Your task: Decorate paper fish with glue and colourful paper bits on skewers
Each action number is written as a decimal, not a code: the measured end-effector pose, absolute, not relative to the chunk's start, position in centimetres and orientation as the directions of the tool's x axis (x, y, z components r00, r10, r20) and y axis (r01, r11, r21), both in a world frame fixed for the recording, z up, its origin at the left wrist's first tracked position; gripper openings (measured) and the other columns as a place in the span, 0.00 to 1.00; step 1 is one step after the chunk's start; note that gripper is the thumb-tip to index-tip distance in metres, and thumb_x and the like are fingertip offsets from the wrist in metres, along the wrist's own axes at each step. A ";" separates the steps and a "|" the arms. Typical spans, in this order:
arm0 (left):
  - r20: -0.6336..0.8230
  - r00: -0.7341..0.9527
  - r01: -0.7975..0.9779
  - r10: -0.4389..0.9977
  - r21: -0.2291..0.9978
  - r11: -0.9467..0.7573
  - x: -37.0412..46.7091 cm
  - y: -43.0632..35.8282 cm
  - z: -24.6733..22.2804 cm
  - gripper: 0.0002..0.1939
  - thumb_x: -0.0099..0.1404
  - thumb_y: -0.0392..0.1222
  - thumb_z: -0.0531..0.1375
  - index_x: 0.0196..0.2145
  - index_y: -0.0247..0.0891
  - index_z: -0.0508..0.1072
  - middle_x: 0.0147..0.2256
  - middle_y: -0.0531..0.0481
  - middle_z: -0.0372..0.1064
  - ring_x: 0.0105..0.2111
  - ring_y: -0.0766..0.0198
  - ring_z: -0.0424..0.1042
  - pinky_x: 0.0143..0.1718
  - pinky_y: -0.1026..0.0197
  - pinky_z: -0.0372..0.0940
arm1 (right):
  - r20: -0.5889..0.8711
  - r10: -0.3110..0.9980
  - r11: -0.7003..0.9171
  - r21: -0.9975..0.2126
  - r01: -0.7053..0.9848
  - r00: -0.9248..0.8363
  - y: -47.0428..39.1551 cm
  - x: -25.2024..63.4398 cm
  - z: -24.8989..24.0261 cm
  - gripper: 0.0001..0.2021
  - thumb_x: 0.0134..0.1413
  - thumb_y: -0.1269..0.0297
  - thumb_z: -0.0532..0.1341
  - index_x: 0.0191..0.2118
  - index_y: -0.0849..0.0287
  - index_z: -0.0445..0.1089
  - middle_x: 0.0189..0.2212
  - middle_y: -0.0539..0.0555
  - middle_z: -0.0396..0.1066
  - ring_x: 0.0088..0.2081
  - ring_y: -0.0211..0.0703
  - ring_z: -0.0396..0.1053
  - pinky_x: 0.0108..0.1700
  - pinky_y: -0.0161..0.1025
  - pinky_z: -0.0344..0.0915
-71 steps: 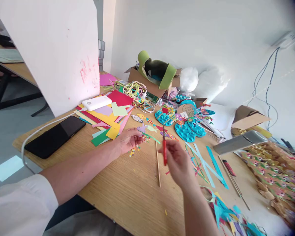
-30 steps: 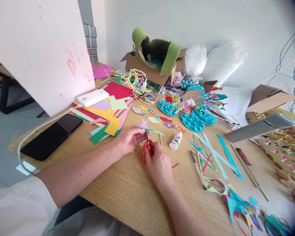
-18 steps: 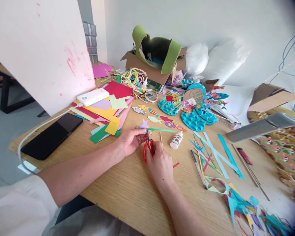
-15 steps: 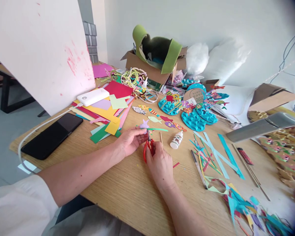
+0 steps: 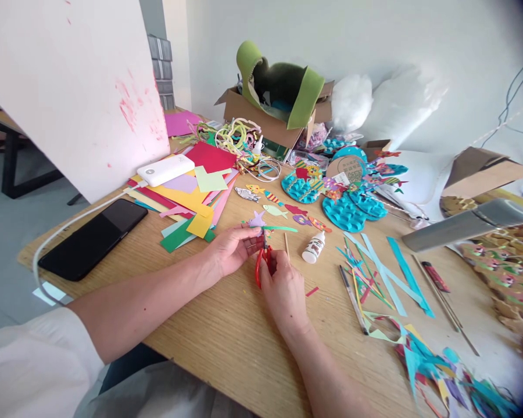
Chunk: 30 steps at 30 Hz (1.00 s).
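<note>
Between the thumb and fingers of my left hand (image 5: 235, 249) is one end of a narrow green paper strip (image 5: 283, 229), which sticks out to the right. My right hand (image 5: 284, 290) is closed on the handles of red scissors (image 5: 258, 270). The scissor blades point away from me and meet the strip beside my left fingertips. Behind the strip lies a lilac paper shape (image 5: 257, 219), partly hidden. Several cut paper fish, among them a pale green one (image 5: 274, 211), lie beyond my hands. A white glue bottle (image 5: 314, 248) lies right of the scissors.
Coloured paper sheets (image 5: 211, 155), a white power bank (image 5: 165, 169) and a black phone (image 5: 93, 239) are on the left. To the right lie paper strips (image 5: 407, 273), a pen (image 5: 353, 299) and a grey flask (image 5: 466, 225). Behind are blue decorations (image 5: 348, 212) and a cardboard box (image 5: 255, 119).
The red scissors look slightly more closed at the strip, with their handles nearer together. Both hands stay in nearly the same place.
</note>
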<state>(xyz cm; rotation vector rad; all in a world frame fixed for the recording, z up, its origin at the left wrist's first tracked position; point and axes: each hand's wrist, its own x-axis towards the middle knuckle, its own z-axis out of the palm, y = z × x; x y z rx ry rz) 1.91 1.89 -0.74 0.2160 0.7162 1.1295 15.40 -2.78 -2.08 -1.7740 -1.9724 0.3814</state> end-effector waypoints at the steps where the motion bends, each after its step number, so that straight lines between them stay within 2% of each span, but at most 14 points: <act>1: -0.411 0.234 -0.749 0.881 0.502 0.433 1.9 1.9 -0.7 0.06 0.60 0.25 0.59 0.30 0.30 0.74 0.27 0.47 0.74 0.26 0.67 0.74 0.32 0.65 0.69 | 0.150 0.987 0.129 -0.499 0.857 -0.061 -2.8 15.4 -2.1 0.08 0.61 0.59 0.52 0.36 0.57 0.62 0.28 0.54 0.74 0.29 0.46 0.71 0.29 0.35 0.53; 23: -0.408 0.257 -0.740 0.876 0.500 0.450 1.8 2.0 -0.6 0.07 0.60 0.25 0.58 0.30 0.30 0.75 0.28 0.46 0.75 0.26 0.66 0.74 0.32 0.65 0.69 | 0.176 0.983 0.143 -0.587 0.797 -0.048 -2.8 15.2 -2.2 0.08 0.60 0.59 0.52 0.33 0.56 0.60 0.25 0.52 0.71 0.26 0.43 0.67 0.28 0.35 0.52; 27: -0.408 0.234 -0.742 0.882 0.511 0.433 1.7 2.1 -0.6 0.06 0.59 0.25 0.59 0.29 0.30 0.75 0.28 0.46 0.75 0.27 0.67 0.74 0.34 0.65 0.69 | 0.217 0.976 0.154 -0.659 0.736 -0.011 -2.7 15.4 -2.2 0.08 0.60 0.58 0.54 0.33 0.56 0.61 0.24 0.49 0.68 0.23 0.39 0.63 0.28 0.35 0.53; 30: -0.385 0.222 -0.727 0.896 0.547 0.415 1.6 2.0 -0.6 0.05 0.56 0.25 0.61 0.29 0.30 0.75 0.28 0.47 0.74 0.27 0.67 0.73 0.34 0.65 0.69 | 0.232 0.969 0.137 -0.784 0.606 0.081 -2.5 15.6 -2.2 0.10 0.59 0.56 0.56 0.33 0.56 0.62 0.22 0.47 0.65 0.22 0.36 0.60 0.26 0.35 0.54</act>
